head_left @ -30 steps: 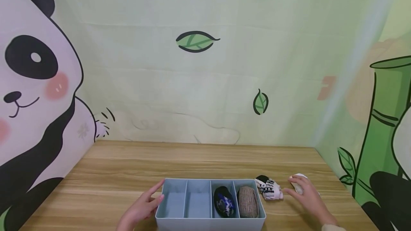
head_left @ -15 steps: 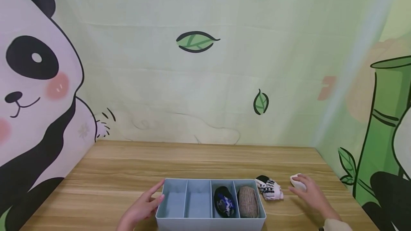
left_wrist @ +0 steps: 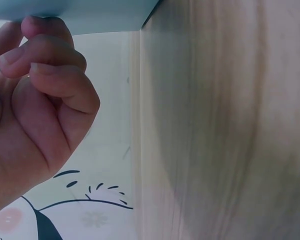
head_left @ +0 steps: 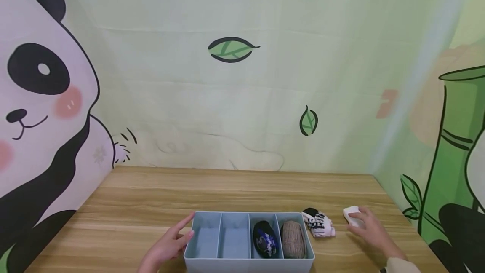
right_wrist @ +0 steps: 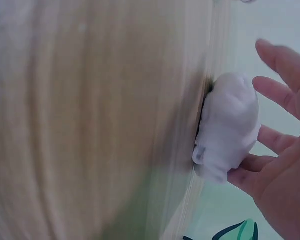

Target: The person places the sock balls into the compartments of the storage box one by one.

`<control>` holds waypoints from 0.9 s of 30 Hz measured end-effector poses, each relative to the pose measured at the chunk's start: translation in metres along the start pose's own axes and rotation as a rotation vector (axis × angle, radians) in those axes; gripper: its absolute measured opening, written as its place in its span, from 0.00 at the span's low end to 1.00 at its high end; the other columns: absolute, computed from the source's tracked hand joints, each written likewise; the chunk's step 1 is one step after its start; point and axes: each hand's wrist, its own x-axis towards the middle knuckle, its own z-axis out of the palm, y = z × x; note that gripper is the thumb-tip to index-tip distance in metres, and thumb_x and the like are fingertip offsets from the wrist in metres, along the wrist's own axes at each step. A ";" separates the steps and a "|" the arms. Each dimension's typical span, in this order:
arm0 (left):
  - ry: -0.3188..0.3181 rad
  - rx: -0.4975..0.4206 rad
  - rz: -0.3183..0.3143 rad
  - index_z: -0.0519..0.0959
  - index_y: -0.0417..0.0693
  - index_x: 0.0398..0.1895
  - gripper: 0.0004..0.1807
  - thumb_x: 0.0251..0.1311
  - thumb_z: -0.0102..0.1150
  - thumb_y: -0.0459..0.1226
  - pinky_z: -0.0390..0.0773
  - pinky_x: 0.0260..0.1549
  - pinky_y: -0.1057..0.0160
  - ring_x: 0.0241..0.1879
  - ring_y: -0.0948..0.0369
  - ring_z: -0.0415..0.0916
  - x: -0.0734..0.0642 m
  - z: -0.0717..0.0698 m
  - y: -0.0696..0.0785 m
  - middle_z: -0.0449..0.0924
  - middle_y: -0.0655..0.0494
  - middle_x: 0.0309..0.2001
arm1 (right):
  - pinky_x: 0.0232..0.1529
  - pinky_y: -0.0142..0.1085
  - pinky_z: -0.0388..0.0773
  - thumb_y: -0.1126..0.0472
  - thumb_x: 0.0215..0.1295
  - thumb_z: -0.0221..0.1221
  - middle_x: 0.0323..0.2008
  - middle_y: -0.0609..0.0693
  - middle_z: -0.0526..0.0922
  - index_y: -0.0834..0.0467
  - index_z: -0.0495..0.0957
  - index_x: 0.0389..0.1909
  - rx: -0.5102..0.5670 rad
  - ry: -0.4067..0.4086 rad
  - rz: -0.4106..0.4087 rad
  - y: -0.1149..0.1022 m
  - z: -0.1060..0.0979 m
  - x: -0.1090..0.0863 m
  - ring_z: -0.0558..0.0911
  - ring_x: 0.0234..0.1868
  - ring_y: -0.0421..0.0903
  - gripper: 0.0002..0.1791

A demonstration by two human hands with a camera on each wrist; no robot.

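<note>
A rolled-up white sock (head_left: pixel 352 216) lies on the table at the right. My right hand (head_left: pixel 373 231) is just beside it; in the right wrist view the fingers are spread, the lower ones touching the white sock (right_wrist: pixel 230 122) without wrapping round it. A light blue divided box (head_left: pixel 250 265) stands at the front. At its left end is my left hand (head_left: pixel 164 247), index finger straight at the back corner and thumb against the side. In the left wrist view its other fingers (left_wrist: pixel 65 85) hang loosely curled under the box wall (left_wrist: pixel 105 17).
Two right-hand compartments of the box hold a dark, blue-patterned sock roll (head_left: pixel 265 239) and a brown knit one (head_left: pixel 293 239). A black-and-white sock bundle (head_left: pixel 319 223) lies just right of the box on the wooden table (head_left: pixel 227 188). A panda-printed cloth (head_left: pixel 170 96) hangs behind.
My right hand has drawn back slightly to the right, showing more of the white sock, which stays about where it was. My left hand keeps its place at the box.
</note>
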 end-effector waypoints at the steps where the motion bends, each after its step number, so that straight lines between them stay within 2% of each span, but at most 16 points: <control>1: 0.000 -0.001 -0.003 0.46 0.42 0.68 0.33 0.65 0.46 0.40 0.54 0.12 0.71 0.10 0.66 0.51 0.000 0.000 0.000 0.60 0.58 0.15 | 0.44 0.62 0.62 0.63 0.51 0.63 0.48 0.79 0.63 0.71 0.77 0.40 -0.003 -0.004 -0.009 0.001 0.000 0.000 0.63 0.48 0.75 0.17; 7: -0.004 -0.004 -0.006 0.46 0.42 0.68 0.33 0.65 0.46 0.40 0.54 0.11 0.71 0.10 0.66 0.51 0.001 0.000 0.000 0.60 0.57 0.15 | 0.43 0.62 0.62 0.70 0.50 0.61 0.44 0.78 0.66 0.69 0.78 0.38 -0.002 0.003 -0.059 0.004 -0.001 -0.001 0.65 0.47 0.74 0.12; 11: -0.009 -0.009 -0.004 0.46 0.42 0.68 0.33 0.65 0.46 0.40 0.54 0.11 0.71 0.10 0.66 0.50 0.000 -0.001 -0.001 0.61 0.57 0.15 | 0.42 0.62 0.63 0.67 0.47 0.65 0.44 0.79 0.66 0.68 0.78 0.39 0.002 -0.016 -0.037 0.005 -0.002 -0.002 0.66 0.46 0.74 0.16; 19: -0.019 -0.011 0.006 0.46 0.41 0.68 0.32 0.66 0.44 0.39 0.54 0.11 0.71 0.10 0.67 0.50 0.000 -0.001 -0.002 0.60 0.57 0.15 | 0.42 0.64 0.59 0.59 0.36 0.71 0.48 0.81 0.63 0.66 0.75 0.45 -0.035 -0.122 0.040 0.009 -0.004 0.000 0.64 0.46 0.76 0.31; 27: -0.021 -0.006 0.021 0.45 0.40 0.68 0.32 0.66 0.44 0.38 0.54 0.11 0.72 0.10 0.67 0.50 0.000 -0.001 -0.002 0.60 0.57 0.15 | 0.41 0.63 0.61 0.62 0.35 0.72 0.47 0.80 0.63 0.66 0.75 0.46 -0.036 -0.148 0.064 0.009 -0.005 0.001 0.65 0.45 0.74 0.32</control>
